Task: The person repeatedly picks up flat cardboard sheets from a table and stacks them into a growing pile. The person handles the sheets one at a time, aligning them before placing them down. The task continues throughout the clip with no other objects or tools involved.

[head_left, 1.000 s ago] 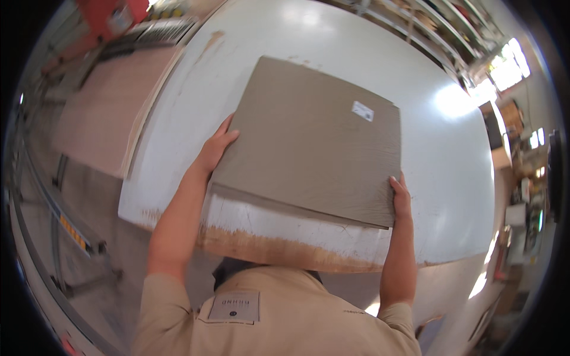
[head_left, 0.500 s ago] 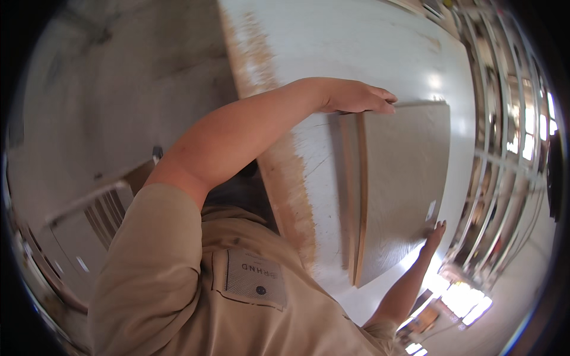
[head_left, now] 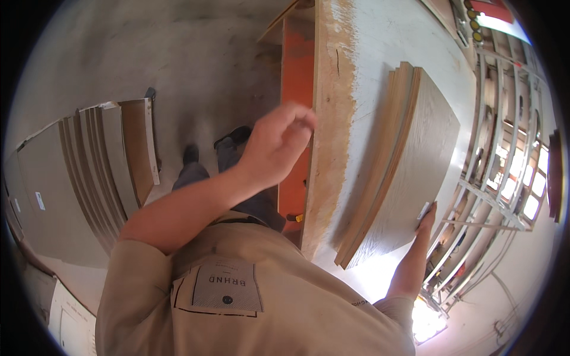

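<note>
With the clock read from the centre of the view, the stack of flat grey-brown wood-grain boards with pale brown edges [head_left: 409, 160] lies at 3 o'clock, on the big white table with a worn bare-wood border [head_left: 386, 29]. The boards' long edges are slightly staggered. The right hand [head_left: 425, 221], at 4 o'clock, touches the stack's far edge, just beside a small white label [head_left: 423, 210]; its fingers are partly hidden, so I cannot tell whether they are clamped on the boards. The left hand [head_left: 279, 145], near the centre toward 12 o'clock, is well apart from the stack, its fingers curled and blurred near the table's border; I cannot tell how tightly they close. Below that border runs an orange panel [head_left: 297, 71] at 12 o'clock. Layered grey-brown panels [head_left: 47, 184] stand at 9 o'clock, and metal shelving [head_left: 499, 65] rises at 2 o'clock.
</note>
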### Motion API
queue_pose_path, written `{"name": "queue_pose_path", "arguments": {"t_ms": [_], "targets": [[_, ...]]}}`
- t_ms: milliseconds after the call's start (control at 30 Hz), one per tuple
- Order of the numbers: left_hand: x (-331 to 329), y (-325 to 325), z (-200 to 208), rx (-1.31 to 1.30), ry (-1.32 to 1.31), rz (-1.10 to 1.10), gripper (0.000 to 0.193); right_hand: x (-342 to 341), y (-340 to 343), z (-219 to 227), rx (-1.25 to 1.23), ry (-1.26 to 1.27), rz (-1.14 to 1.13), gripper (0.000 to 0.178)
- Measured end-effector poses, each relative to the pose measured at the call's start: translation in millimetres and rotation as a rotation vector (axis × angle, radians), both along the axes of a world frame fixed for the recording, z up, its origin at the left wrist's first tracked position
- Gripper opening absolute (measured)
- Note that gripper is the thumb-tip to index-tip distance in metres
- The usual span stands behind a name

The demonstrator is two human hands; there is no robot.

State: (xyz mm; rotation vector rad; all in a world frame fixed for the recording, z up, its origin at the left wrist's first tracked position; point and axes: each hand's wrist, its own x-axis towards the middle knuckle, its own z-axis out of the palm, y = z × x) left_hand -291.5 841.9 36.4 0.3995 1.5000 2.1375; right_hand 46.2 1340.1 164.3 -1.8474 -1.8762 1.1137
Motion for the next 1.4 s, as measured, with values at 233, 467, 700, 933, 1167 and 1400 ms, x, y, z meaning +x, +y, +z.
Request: {"name": "queue_pose_path", "arguments": {"t_ms": [233,467,700,933,1167,1400], "targets": [[107,-69,-36,0.343,-0.656,-0.489,0.072,-3,-128,-1,-0.035,-0.023,0.0,0.068],[167,-107,-29,0.606,-0.754,-0.593,0.106,-36,-276,-9,0.084,-0.141,0.131,0.065],[138,-97,34,0.406,-0.797,0.014,0.074,-41,-385,3,-0.144,-0.145,0.475,0.049],[73,-103,46,0.152,-0.634,0.238,0.072,-143,-189,49,0.393,-0.153,0.638,0.049],[55,-105,39,0.17,-0.601,0.168,0.076,-217,-57,-34,-0.231,0.178,0.811,0.057],[37,-107,48,0.281,-0.641,0.148,0.076,-196,-72,20,-0.51,0.371,0.815,0.052]]}}
